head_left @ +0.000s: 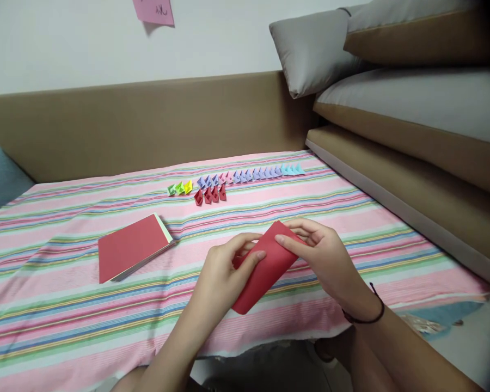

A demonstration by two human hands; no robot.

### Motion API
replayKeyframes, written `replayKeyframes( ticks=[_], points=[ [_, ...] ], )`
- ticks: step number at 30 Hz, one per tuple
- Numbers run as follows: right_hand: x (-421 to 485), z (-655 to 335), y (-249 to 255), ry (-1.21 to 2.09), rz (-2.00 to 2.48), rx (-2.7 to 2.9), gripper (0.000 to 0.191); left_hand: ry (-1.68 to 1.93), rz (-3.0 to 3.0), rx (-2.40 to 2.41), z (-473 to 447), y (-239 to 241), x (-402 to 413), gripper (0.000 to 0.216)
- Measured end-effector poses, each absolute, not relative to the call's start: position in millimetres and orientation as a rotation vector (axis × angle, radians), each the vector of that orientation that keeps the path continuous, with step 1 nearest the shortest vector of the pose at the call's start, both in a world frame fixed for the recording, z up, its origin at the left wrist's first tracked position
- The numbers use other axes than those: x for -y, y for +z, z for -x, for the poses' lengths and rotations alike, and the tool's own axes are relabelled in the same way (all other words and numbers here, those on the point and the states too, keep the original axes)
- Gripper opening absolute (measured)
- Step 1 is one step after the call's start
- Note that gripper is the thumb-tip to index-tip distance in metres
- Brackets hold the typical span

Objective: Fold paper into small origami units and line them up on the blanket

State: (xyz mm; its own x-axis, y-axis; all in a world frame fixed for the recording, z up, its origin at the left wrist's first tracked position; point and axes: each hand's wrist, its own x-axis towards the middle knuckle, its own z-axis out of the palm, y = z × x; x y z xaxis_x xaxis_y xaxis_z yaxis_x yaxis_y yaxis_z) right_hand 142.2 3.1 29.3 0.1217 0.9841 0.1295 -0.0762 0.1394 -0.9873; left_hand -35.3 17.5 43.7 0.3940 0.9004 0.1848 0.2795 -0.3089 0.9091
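Note:
A folded sheet of red paper [266, 272] is held up over the near part of the striped cloth, tilted with its upper end to the right. My left hand [232, 267] grips its left edge, thumb on the front face and fingers behind. At the upper right end, my right hand [322, 250] pinches the paper between its thumb and fingers, which are partly hidden behind it. To the left lies a stack of paper [133, 247] with a red sheet on top. Beyond my hands stand several small red folded-paper boats [211, 195] in a short row.
Behind the red ones runs a longer row of purple, pink and blue paper boats [255, 174], with green and yellow ones [180, 188] at its left. Grey and brown cushions [412, 109] are piled on the right. A brown backboard [155, 122] borders the striped cloth [65, 321].

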Motion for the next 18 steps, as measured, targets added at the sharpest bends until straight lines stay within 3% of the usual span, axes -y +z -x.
replayKeyframes(
  ticks=[4, 18],
  points=[
    [7, -135, 32, 1.025, 1.111, 1.187, 0.017, 1.112, -1.771, -1.11, 32, 41, -10, 0.024],
    [15, -134, 39, 0.897, 1.205, 1.214, 0.01, 1.15, -1.838, -1.152, 35, 44, -1, 0.027]
  ],
)
